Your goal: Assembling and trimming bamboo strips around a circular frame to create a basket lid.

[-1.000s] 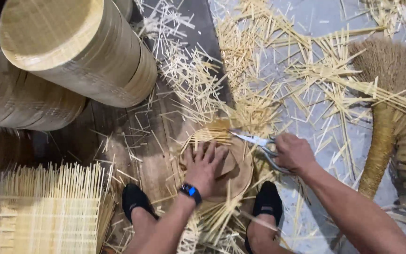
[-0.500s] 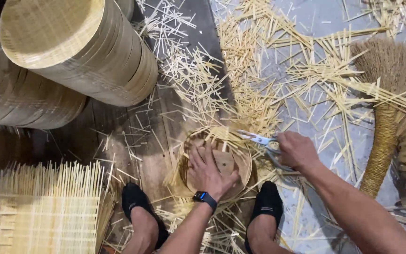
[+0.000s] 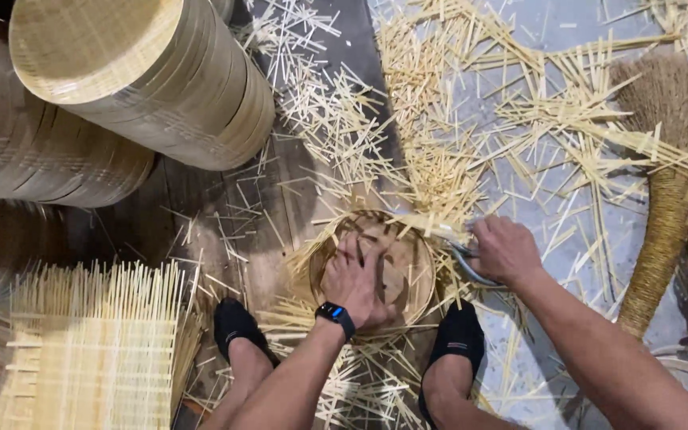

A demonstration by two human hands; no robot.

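Head view looks straight down at a round woven tray (image 3: 416, 263) lying on the floor between two black-slippered feet. Left hand (image 3: 356, 279), a dark watch (image 3: 336, 314) at its wrist, presses flat on the tray's middle, fingers spread wide. Right hand (image 3: 505, 251) is closed around the handles of scissors (image 3: 457, 253) at the tray's right rim, where loose strip ends stick out; whether the blades are open cannot be told. Bamboo offcuts (image 3: 431, 151) litter the floor above the tray and around the feet. Stacks of finished trays (image 3: 145, 87) lie on their sides at upper left. An untrimmed woven mat (image 3: 89, 350) with bristling ends sits at lower left. A broom (image 3: 666, 223) lies at right.
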